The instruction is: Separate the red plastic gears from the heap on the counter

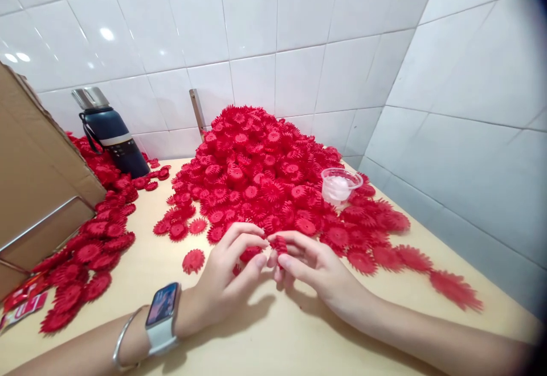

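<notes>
My right hand [314, 265] pinches a small red paper flower [280, 245] with a fringed edge between thumb and fingers, seen nearly edge-on. Close beside it, my left hand [237, 268] is curved, with its thumb apart from its fingers. Red shows through that gap, seemingly from pieces on the table behind. The fingertips of both hands almost meet. Just beyond them rises a large heap of similar red fringed flowers [252, 176]. One loose red flower [194, 261] lies flat to the left of my left hand.
A clear plastic cup [341, 187] with something whitish inside sits on the heap's right side. At left stand a dark blue bottle [115, 137] and a cardboard box [43, 176], with more red flowers [88, 253] along it. White tiled walls [294, 17] border the wooden table [239, 344].
</notes>
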The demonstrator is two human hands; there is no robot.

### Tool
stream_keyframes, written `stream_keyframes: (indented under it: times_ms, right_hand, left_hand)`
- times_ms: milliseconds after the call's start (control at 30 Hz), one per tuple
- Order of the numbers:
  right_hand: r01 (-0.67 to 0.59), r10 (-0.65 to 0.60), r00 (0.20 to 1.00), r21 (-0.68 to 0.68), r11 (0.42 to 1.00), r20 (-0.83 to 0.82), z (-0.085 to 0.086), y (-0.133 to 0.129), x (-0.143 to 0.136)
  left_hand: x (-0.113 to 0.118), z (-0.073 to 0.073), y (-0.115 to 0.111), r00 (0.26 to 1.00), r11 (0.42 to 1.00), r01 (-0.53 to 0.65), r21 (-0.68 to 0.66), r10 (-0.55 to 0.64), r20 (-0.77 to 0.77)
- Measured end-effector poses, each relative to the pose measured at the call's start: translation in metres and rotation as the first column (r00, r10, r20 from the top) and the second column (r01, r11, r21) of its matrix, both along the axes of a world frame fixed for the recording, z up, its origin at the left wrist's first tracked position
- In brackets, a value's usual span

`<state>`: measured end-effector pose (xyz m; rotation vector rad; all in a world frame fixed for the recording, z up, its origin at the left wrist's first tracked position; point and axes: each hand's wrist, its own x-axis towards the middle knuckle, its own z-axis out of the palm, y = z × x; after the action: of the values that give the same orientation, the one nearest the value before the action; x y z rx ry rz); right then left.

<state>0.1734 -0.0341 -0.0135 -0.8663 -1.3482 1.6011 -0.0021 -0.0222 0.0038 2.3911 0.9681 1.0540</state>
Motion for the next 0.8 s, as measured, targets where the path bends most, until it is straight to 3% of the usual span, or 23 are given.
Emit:
stream_keyframes:
  times_ms: [167,400,633,800]
  right_hand:
    - [-0.041,0.043,0.993,-0.024,0.999,0.106,0.0028,0.0013,0.0004]
    - [-0.014,0.025,0.992,-0.088,0.996,0.126,0.0002,0.0006,-0.0004]
    - [-0.016,0.024,0.996,-0.1,0.995,0.08,0.0016,0.0002,0.0]
    - [-0.043,0.043,0.999,-0.037,0.998,-0.007,0.0021,-0.001,-0.0012]
  left_hand:
    - [-0.0011,-0.0031,0.0014,1.0,0.997,0.002,-0.076,-0.001,0.019]
    - [-0.0013,-0.004,0.0028,0.998,0.991,-0.021,-0.133,0.029,0.052]
    - [-0.0011,-0.003,0.0023,0.997,0.988,-0.024,-0.155,0.036,0.07]
    - [-0.0011,-0.0044,0.0038,0.997,0.99,-0.016,-0.144,0.026,0.07]
